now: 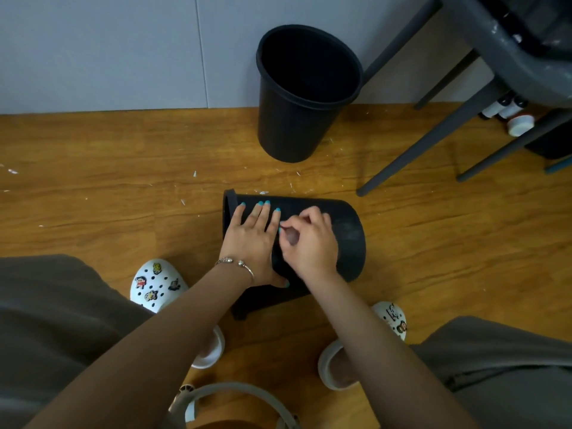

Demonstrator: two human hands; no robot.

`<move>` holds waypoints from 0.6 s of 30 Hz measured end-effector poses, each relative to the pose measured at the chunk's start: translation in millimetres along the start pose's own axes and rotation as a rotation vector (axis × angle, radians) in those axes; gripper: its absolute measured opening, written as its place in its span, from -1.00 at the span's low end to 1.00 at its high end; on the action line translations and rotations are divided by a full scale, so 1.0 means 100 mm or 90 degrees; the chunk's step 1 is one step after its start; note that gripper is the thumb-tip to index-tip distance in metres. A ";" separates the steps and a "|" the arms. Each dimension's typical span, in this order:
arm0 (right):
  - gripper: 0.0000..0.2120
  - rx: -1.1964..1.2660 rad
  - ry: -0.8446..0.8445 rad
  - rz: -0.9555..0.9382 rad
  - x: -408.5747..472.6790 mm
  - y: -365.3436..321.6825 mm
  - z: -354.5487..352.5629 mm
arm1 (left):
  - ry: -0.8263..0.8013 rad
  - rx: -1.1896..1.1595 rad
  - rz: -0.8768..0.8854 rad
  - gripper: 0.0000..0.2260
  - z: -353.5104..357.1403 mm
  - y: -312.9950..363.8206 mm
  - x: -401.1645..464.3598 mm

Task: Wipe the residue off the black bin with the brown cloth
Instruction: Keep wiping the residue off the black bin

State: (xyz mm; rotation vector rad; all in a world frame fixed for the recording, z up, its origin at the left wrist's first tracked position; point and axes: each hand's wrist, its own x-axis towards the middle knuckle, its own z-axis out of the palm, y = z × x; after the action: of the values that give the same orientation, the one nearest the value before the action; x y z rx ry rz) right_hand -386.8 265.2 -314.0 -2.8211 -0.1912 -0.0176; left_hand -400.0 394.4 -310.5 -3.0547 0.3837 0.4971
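The black bin (346,236) is lying on its side on the floor (123,181), under the left hand (250,239), fingers (263,212) spread flat; the right hand (309,239) is curling, pinching something small, unclear whether cloth. Light, stiff plastic, probably rolling easily, so bracing near the rim

Upright bin (305,97), chair legs (433,140) beyond.

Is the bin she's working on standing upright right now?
No, the black bin lies on its side on the wooden floor, steadied by the left hand; a second bin stands upright behind it.
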 end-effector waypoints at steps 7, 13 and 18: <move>-0.84 -0.068 -0.027 0.167 0.54 0.36 -0.15 | -0.009 0.020 0.000 0.19 0.02 0.10 -0.10; -0.80 -0.017 -0.067 0.038 0.26 0.19 -0.07 | -0.008 0.004 0.006 0.17 0.01 0.08 -0.10; -0.81 -0.101 -0.014 0.173 0.37 0.52 -0.21 | -0.002 0.001 0.010 0.18 -0.02 0.10 -0.08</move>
State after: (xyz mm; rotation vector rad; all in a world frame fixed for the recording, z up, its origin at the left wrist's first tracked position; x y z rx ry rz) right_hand -343.3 214.7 -308.7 -2.9814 0.1976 0.0607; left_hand -409.4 386.9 -305.5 -3.0513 0.4088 0.5032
